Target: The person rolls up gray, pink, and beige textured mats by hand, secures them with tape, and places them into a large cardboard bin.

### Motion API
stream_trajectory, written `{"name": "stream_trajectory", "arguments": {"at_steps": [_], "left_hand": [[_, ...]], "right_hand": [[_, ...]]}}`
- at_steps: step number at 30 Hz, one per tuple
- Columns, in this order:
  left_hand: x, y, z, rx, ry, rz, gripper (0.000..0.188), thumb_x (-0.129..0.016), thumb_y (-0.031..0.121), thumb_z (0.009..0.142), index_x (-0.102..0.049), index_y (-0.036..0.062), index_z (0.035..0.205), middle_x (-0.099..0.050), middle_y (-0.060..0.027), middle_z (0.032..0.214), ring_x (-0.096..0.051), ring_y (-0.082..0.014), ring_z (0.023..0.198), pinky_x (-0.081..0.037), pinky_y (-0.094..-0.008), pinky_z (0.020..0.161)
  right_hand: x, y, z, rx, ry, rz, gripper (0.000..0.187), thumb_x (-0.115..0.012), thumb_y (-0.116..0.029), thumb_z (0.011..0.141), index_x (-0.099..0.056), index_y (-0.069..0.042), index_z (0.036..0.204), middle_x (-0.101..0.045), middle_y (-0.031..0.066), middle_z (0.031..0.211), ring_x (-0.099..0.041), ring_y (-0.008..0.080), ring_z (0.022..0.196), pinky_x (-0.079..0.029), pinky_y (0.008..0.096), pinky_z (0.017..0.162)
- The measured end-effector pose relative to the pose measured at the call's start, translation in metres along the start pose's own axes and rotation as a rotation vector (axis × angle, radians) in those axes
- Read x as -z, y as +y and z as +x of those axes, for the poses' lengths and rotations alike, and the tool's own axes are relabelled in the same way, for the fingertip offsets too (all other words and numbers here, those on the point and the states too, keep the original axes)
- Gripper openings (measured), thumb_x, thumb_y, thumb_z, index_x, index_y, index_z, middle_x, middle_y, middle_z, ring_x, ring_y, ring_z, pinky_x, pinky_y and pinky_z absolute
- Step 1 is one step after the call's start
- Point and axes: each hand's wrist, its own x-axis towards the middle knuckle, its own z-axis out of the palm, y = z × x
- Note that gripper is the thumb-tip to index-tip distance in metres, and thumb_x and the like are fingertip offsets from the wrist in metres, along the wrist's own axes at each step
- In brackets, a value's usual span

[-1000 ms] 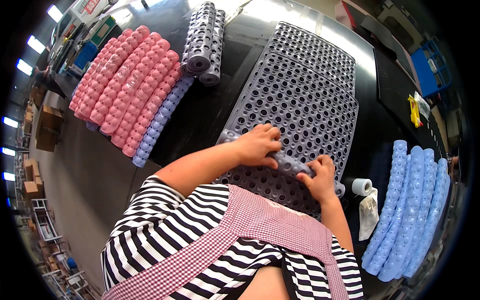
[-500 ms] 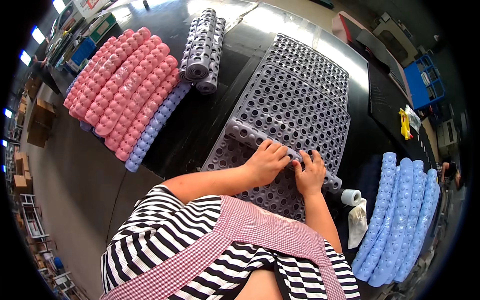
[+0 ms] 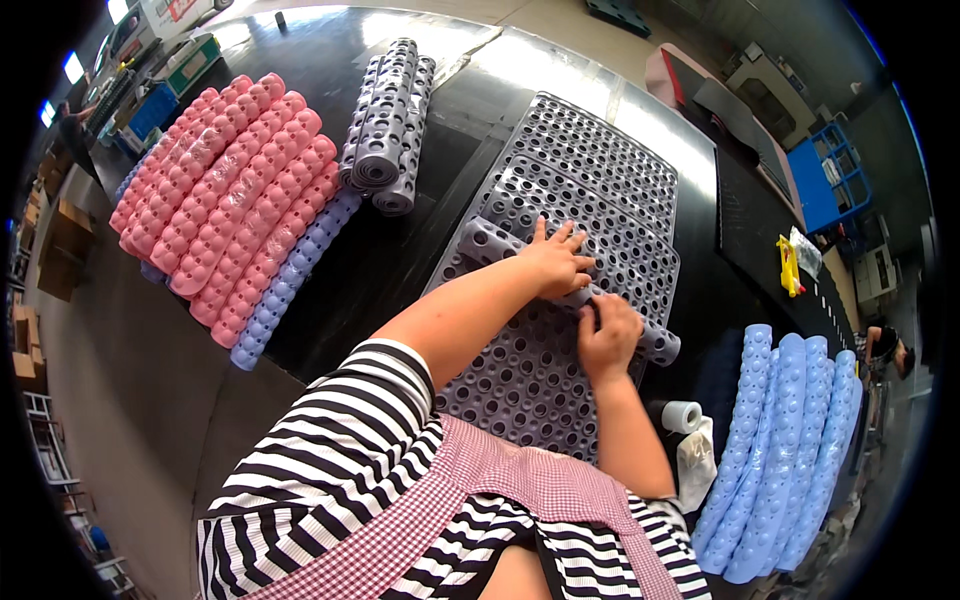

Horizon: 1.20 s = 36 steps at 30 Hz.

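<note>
A grey bath mat with round holes (image 3: 610, 215) lies on the dark table, its near end wound into a roll (image 3: 490, 242) that runs crosswise before me. My left hand (image 3: 558, 260) rests on top of the roll with its fingers spread forward over the flat part. Just right of it, my right hand (image 3: 610, 338) has its fingers curled against the roll, the fingertips partly hidden. Another grey mat surface (image 3: 530, 375) shows flat on the near side of the roll, under my forearms.
Pink rolled mats (image 3: 235, 190) are stacked at left beside a blue-violet roll (image 3: 295, 280). Grey finished rolls (image 3: 385, 130) stand further back. At right lie light-blue rolls (image 3: 785, 450), a tape roll (image 3: 682, 416), a white cloth (image 3: 695, 465) and a yellow tool (image 3: 789, 265).
The grey roll has advanced away from me along the mat. My left hand has gone from a curled grip to spread fingers reaching over it, while my right hand's fingers have curled in.
</note>
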Motion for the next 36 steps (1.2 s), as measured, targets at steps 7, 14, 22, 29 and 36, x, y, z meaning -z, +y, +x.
{"name": "stream_trajectory", "arguments": {"at_steps": [7, 14, 22, 29, 36], "left_hand": [[-0.001, -0.017, 0.034, -0.227, 0.529, -0.061, 0.043, -0.063, 0.054, 0.092, -0.072, 0.012, 0.1, -0.068, -0.0071, 0.108, -0.063, -0.0287, 0.109, -0.037, -0.0516, 0.105], [0.027, -0.023, 0.009, -0.029, 0.102, 0.244, 0.083, -0.091, 0.038, 0.065, -0.056, 0.0228, 0.139, -0.061, -0.011, 0.118, -0.06, -0.035, 0.114, -0.044, -0.0466, 0.096], [0.002, 0.029, -0.114, -0.157, 0.233, 0.17, 0.057, -0.082, 0.025, 0.07, -0.06, 0.0169, 0.121, -0.06, -0.0131, 0.104, -0.062, -0.0344, 0.095, -0.047, -0.0477, 0.082], [-0.023, 0.053, -0.176, -0.133, 0.032, 0.078, 0.069, -0.086, 0.033, 0.071, -0.059, 0.0173, 0.132, -0.058, -0.0128, 0.115, -0.057, -0.0337, 0.108, -0.044, -0.0476, 0.09], [-0.018, 0.042, -0.159, -0.35, 0.159, -0.055, 0.075, -0.086, 0.027, 0.07, -0.057, 0.0161, 0.139, -0.048, -0.014, 0.142, -0.041, -0.0353, 0.137, -0.032, -0.0532, 0.114]], "right_hand": [[-0.003, 0.013, 0.022, -0.011, -0.143, -0.2, 0.084, -0.083, -0.051, 0.074, -0.052, -0.014, 0.143, -0.051, 0.0125, 0.145, -0.042, 0.0307, 0.14, -0.024, 0.0538, 0.119], [0.0, 0.026, 0.078, -0.1, -0.307, -0.184, 0.075, -0.09, -0.046, 0.066, -0.062, -0.015, 0.127, -0.062, 0.0094, 0.119, -0.057, 0.0297, 0.119, -0.042, 0.0455, 0.101], [0.051, -0.022, -0.028, 0.09, -0.16, -0.071, 0.068, -0.089, -0.028, 0.063, -0.062, -0.014, 0.124, -0.06, 0.0104, 0.106, -0.059, 0.0302, 0.105, -0.042, 0.0447, 0.093], [0.071, -0.06, -0.095, -0.074, -0.397, 0.021, 0.077, -0.092, -0.035, 0.061, -0.064, -0.015, 0.13, -0.057, 0.0105, 0.107, -0.055, 0.032, 0.105, -0.04, 0.0454, 0.096], [0.058, -0.016, -0.023, -0.097, -0.537, 0.208, 0.101, -0.091, -0.043, 0.063, -0.043, -0.011, 0.145, -0.046, 0.0189, 0.141, -0.04, 0.0378, 0.138, -0.031, 0.0464, 0.118]]}}
